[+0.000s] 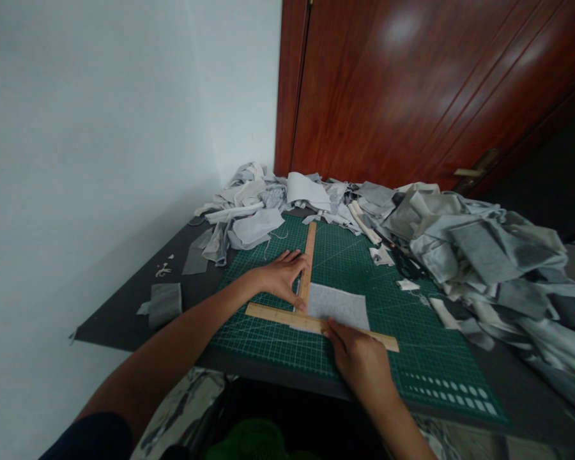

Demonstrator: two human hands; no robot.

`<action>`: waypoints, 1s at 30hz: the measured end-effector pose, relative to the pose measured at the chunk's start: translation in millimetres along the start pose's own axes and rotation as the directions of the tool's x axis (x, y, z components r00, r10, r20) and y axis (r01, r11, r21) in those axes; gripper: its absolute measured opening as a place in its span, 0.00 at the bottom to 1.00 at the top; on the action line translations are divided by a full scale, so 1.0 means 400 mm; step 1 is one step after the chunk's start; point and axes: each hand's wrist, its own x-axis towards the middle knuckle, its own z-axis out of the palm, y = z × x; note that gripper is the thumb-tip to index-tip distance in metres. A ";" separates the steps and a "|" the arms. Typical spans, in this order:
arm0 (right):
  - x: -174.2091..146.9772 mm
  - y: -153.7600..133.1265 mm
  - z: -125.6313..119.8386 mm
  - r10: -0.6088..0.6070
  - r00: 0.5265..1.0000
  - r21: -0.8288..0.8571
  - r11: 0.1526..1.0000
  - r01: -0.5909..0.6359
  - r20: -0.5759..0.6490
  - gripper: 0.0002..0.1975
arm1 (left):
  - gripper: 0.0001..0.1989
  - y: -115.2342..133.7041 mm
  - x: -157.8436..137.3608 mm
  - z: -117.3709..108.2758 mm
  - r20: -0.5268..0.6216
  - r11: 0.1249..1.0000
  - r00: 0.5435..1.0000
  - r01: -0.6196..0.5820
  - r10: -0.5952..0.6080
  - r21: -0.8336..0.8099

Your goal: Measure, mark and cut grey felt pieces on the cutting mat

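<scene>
A piece of light grey fabric (338, 305) lies flat on the green cutting mat (349, 259). One wooden ruler (310, 246) points away from me along the fabric's left side. A second wooden ruler (273, 313) crosses the fabric near its front edge, roughly square to the first. My left hand (282, 279) is spread, its thumb and fingertips pressing on the upright-lying ruler. With curled fingers, my right hand (359, 358) grips the near edge of the crosswise ruler; some of its fingertips are hidden.
Heaps of grey and white fabric scraps (259, 191) line the back, with a larger pile (483, 243) on the right. Dark-handled scissors (405, 263) lie beside that pile. A folded grey scrap (165, 305) rests on the dark table (119, 319) at left. Behind stands a wooden door (388, 96).
</scene>
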 end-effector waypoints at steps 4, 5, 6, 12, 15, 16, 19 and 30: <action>0.001 0.000 0.000 0.002 1.000 -0.005 1.000 -0.002 0.004 0.15 | 0.63 0.001 0.001 0.000 0.017 1.000 1.000 0.015 -0.015 0.000; 0.001 0.001 0.001 -0.003 1.000 0.000 1.000 0.003 0.002 0.15 | 0.63 0.001 0.002 0.000 0.019 1.000 1.000 0.016 -0.016 0.000; 0.001 0.002 0.003 -0.008 1.000 0.006 1.000 0.008 0.000 0.15 | 0.63 0.001 0.002 0.000 0.019 1.000 1.000 0.016 -0.016 0.001; 0.001 0.005 0.008 -0.005 1.000 0.025 1.000 0.005 -0.002 0.15 | 0.62 -0.004 0.002 0.002 0.015 1.000 1.000 0.005 -0.005 -0.019; 0.001 0.005 0.007 0.003 1.000 0.021 1.000 -0.003 -0.002 0.15 | 0.61 -0.007 0.001 0.004 0.000 1.000 1.000 -0.008 0.008 -0.022; 0.000 0.005 0.007 0.002 1.000 0.022 1.000 -0.002 -0.003 0.15 | 0.61 -0.007 0.001 0.004 -0.004 1.000 1.000 -0.012 0.012 -0.019; 0.000 0.007 0.010 -0.008 1.000 0.030 1.000 0.008 -0.005 0.15 | 0.60 -0.008 0.001 0.005 -0.004 1.000 1.000 -0.015 0.015 -0.012; 0.000 0.007 0.011 -0.018 1.000 0.026 1.000 0.018 -0.018 0.14 | 0.62 -0.007 0.001 0.007 -0.009 1.000 1.000 -0.012 0.012 -0.026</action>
